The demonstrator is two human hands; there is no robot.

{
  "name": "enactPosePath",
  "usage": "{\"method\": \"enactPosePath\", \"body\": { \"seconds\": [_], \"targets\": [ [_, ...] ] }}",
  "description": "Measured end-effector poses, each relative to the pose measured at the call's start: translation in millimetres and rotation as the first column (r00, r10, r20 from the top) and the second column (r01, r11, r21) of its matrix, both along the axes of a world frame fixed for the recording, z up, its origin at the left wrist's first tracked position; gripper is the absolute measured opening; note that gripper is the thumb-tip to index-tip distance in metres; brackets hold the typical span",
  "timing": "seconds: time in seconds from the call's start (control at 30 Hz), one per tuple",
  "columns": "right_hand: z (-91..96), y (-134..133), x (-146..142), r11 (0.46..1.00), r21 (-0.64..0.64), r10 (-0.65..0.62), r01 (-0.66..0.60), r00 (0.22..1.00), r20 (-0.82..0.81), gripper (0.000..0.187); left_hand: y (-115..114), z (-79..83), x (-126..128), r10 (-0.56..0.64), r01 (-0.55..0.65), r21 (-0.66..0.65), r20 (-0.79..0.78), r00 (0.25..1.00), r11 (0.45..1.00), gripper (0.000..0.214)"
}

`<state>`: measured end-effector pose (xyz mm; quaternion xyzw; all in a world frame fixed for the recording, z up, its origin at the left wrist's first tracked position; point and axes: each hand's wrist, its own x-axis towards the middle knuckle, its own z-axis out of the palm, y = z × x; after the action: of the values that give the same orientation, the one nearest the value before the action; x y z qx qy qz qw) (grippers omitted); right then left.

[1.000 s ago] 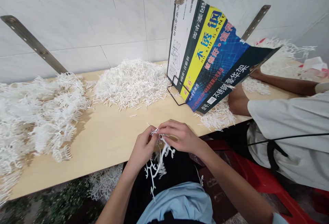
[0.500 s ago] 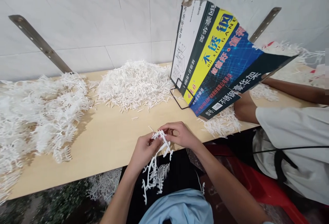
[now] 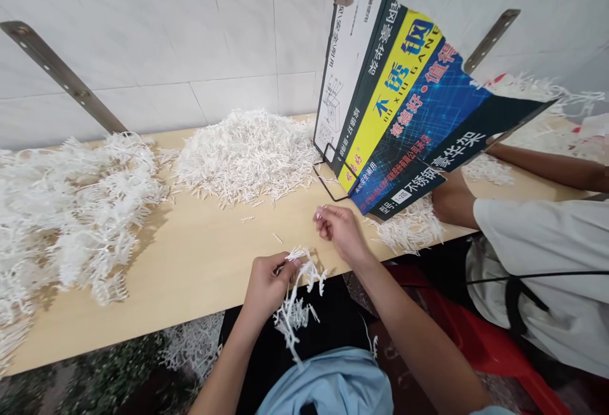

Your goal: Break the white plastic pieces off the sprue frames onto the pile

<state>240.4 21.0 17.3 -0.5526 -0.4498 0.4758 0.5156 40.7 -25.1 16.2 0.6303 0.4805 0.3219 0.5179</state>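
My left hand (image 3: 269, 285) pinches a branched white plastic sprue (image 3: 297, 313) between thumb and fingers, at the table's front edge. The sprue's thin arms dangle below the hand, over my lap. My right hand (image 3: 337, 228) is raised a little to the right, apart from the sprue, with its fingers curled together. Something whitish shows at its fingertips, too small to make out. A heap of short white plastic pieces (image 3: 247, 155) lies behind the hands. At the left is a larger tangle of white sprues (image 3: 80, 212). A single loose white piece (image 3: 278, 238) rests between the hands and the heap.
A torn printed cardboard box (image 3: 399, 110) stands tilted at the right, with a black wire frame (image 3: 333, 190) at its base. Beyond it, another person's arm (image 3: 547, 161) reaches over the table (image 3: 190, 269). Metal brackets (image 3: 66, 75) run up the tiled wall.
My right hand has come away from the sprue, moving up and right with curled fingers. My left hand keeps the sprue, which has swung slightly. A loose piece now lies on the table.
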Motion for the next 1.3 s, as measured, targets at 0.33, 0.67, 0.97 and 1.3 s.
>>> {"method": "enactPosePath", "body": {
  "seconds": [0.33,0.67,0.97,1.3],
  "targets": [
    [10.8,-2,-17,0.819,0.358,0.241,-0.449,0.834,0.496,0.049,12,-2.7,5,0.063,-0.053,-0.097,0.099,0.993,0.994,0.051],
    [-1.3,6,-18,0.964,0.102,0.209,-0.246,0.936,0.283,0.036,9,5.1,1,-0.039,0.040,-0.025,0.040,0.998,0.999,0.042],
    [8.6,15,-15,0.904,0.311,0.158,-0.294,0.905,0.395,0.041,8,1.3,1,0.125,-0.116,-0.078,0.123,0.984,0.990,0.049],
    [-3.0,22,-22,0.988,0.132,0.045,-0.074,0.976,0.212,0.041,3,5.7,5,0.040,-0.036,0.075,-0.058,0.997,0.997,0.041]
  ]
}}
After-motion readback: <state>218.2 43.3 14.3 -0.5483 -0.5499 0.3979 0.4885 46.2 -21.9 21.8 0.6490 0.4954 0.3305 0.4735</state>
